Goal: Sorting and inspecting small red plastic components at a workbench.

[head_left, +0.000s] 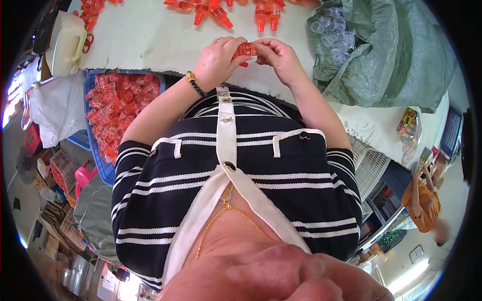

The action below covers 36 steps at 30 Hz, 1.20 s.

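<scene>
In front of my chest, over the near edge of the table, I hold a small red bottle point(245, 49) with a red tip pointing down. Its body lies in the closed fingers of my left hand point(217, 61), which wears a ring and has a bracelet at the wrist. My right hand point(277, 59) pinches the bottle's right end between thumb and fingers; whether a small clear part is there too, I cannot tell. Further back on the table lie several similar red bottles point(211, 14) with pointed tips.
On the right, a green woven sack point(391, 55) holds clear plastic caps point(334, 37). At my left stands a blue crate point(161, 83) full of red pieces. A cream jug-like container point(68, 45) and red scissor handles point(88, 43) lie far left. Another person point(422, 203) is off to the right.
</scene>
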Available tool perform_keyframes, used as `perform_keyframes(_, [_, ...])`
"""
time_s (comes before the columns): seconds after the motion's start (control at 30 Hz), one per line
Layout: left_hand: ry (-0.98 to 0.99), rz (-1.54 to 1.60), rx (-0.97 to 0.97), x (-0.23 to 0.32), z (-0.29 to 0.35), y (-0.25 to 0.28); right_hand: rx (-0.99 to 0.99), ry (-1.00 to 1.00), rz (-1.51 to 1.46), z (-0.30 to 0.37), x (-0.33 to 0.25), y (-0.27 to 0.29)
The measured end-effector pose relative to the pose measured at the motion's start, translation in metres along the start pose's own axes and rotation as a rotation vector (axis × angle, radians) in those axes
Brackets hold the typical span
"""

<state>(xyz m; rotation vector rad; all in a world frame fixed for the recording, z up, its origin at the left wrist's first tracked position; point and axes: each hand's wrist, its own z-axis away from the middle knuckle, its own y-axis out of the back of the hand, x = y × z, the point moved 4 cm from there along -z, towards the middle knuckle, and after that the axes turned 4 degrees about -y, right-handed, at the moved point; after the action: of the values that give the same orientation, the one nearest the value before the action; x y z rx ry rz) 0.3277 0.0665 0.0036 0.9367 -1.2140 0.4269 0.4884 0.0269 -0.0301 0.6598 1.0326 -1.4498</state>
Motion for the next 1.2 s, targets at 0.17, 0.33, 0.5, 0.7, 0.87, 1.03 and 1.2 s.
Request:
perform_keyframes(0.17, [-0.178, -0.166, 0.076, -0.002, 0.001, 0.003, 0.046, 0.163, 0.184, 0.007, -0.02, 0.015])
perform_keyframes(0.33, [0.507, 0.874, 0.154, -0.03, -0.001, 0.013, 0.66, 0.752, 1.24, 0.012, -0.056, 0.104])
perform_keyframes(0.5, [0.576, 0.993, 0.173, -0.03, 0.003, 0.013, 0.795, 0.578, 1.593, 0.01, -0.057, 0.112])
perform_keyframes(0.7, [0.548, 0.78, 0.158, -0.029, 0.002, 0.014, 0.453, 0.645, 1.089, 0.012, -0.063, 0.045])
perform_keyframes(0.87, [0.488, 0.675, 0.203, -0.021, -0.004, 0.013, 0.128, 0.733, 1.09, 0.015, -0.062, -0.016])
perform_keyframes(1.03, [0.43, 0.607, 0.234, -0.017, -0.004, 0.018, 0.075, 0.831, 1.076, 0.014, -0.065, -0.03])
perform_keyframes(1.2, [0.471, 0.621, 0.26, -0.013, -0.002, 0.02, 0.093, 0.886, 1.055, 0.018, -0.067, -0.035])
